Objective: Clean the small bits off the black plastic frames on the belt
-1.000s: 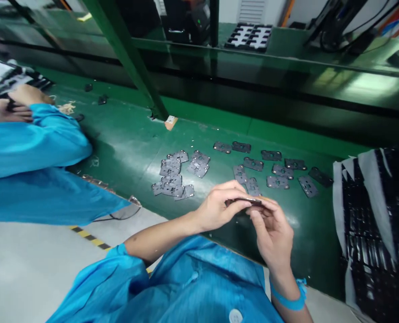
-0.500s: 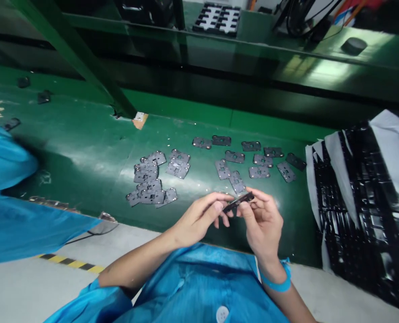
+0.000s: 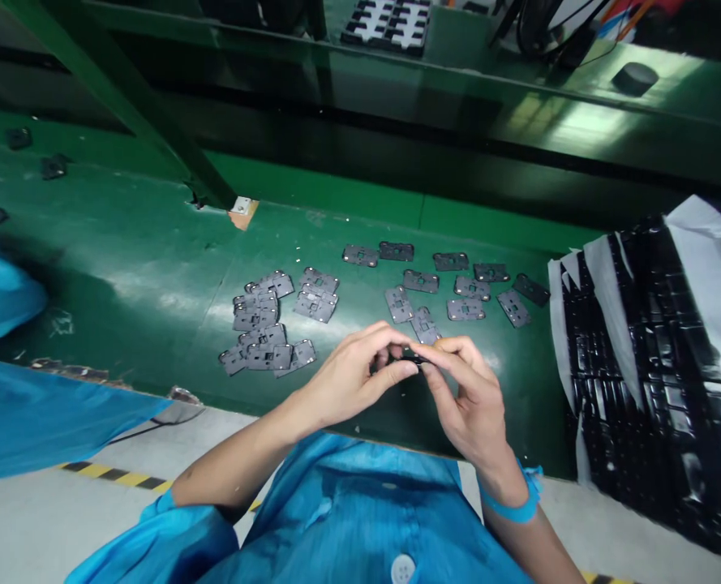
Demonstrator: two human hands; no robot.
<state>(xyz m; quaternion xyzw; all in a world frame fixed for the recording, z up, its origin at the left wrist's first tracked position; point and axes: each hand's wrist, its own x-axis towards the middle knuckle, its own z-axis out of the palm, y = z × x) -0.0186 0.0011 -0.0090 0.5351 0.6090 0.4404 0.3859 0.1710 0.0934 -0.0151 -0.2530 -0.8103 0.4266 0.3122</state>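
Between my two hands, close to the bench's front edge, is a flat black plastic plate, mostly covered by fingers. My left hand closes on its left end with thumb and fingers. Thumb and fingertips of my right hand pinch its right end, and the fingertips of both hands nearly meet over it. Just beyond the hands lies a similar dark plate with a cut-out in its middle. More such plates are spread singly behind it, and overlapping ones form small piles on the left.
On the right stands a stack of black moulded trays with white sheets between them. A green post rises from the green bench. At the left edge is another person's blue sleeve. A shelf behind holds a black-and-white tray.
The black plate has been turned lower between my fingers and is now more hidden. My right fingers have moved left over it, closer to my left hand. The view has shifted slightly.
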